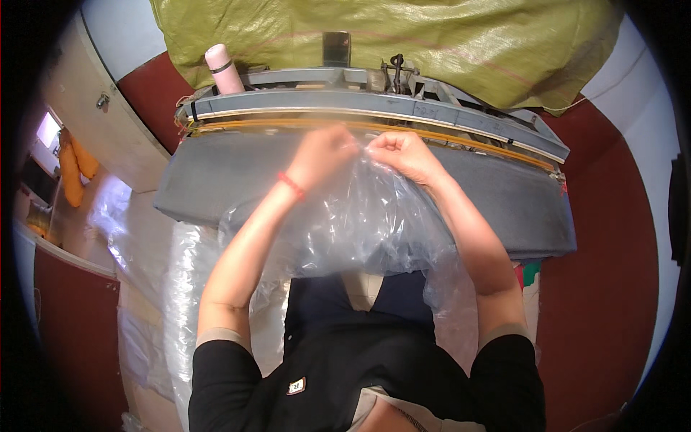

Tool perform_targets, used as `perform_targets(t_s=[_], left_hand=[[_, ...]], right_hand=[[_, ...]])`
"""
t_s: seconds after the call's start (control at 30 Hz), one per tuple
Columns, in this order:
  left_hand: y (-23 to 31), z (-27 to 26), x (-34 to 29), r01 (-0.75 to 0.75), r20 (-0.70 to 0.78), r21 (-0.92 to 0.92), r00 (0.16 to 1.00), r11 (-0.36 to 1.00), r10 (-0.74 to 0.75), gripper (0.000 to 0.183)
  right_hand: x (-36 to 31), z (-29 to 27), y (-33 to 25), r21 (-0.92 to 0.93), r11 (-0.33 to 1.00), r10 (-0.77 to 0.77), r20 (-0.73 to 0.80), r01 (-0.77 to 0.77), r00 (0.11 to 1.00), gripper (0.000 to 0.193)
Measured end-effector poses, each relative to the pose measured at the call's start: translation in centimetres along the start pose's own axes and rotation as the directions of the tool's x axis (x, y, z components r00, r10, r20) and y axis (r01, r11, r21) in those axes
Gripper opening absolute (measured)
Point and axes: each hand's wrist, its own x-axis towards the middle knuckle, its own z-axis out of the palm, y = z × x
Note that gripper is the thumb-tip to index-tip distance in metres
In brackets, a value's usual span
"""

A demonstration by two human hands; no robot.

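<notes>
Two hands (327, 155) (407, 153), one pink bottle (224, 70), one red bracelet (291, 186).

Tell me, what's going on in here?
A person is handling a big clear plastic sheet at a grey padded ledge. The right hand's grip pinches its top; the left hand's grip is close beside it, too blurred to tell whether it holds on too. The sheet drapes over the ledge, just before a long grey metal frame, where a pink bottle stands.
</notes>
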Motion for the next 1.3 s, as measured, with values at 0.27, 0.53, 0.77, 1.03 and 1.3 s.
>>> perform_targets(t_s=[0.27,0.53,0.77,1.03,1.3], left_hand=[[2.5,0.0,-2.8,-0.136,-0.231,0.363,0.945,0.922,0.230,0.010],[-0.8,-1.8,-13.1,0.496,0.810,-0.410,0.584,0.765,0.056,0.016],[-12.3,-5.9,-29.0,0.729,0.856,0.176,0.219,0.662,-0.468,0.014],[-15.8,-26.2,-22.0,0.054,0.411,0.824,0.629,0.565,-0.660,0.018],[-4.8,-29.4,-1.9,0.405,-0.690,0.712,0.259,0.573,0.675,0.015]], right_hand=[[0.1,2.9,1.7,0.186,0.982,-0.038,0.064,0.025,0.997,0.021],[-7.4,-11.8,13.0,0.350,0.901,0.065,-0.693,0.257,0.718,0.015],[-35.1,-33.9,18.4,-0.244,0.880,-0.317,-0.941,-0.408,-0.119,0.032],[-40.4,-39.4,18.7,-0.206,0.858,-0.288,-0.951,-0.471,-0.110,0.040],[-31.0,-40.7,20.4,-0.357,0.585,-0.403,-0.907,-0.728,0.120,0.039]])
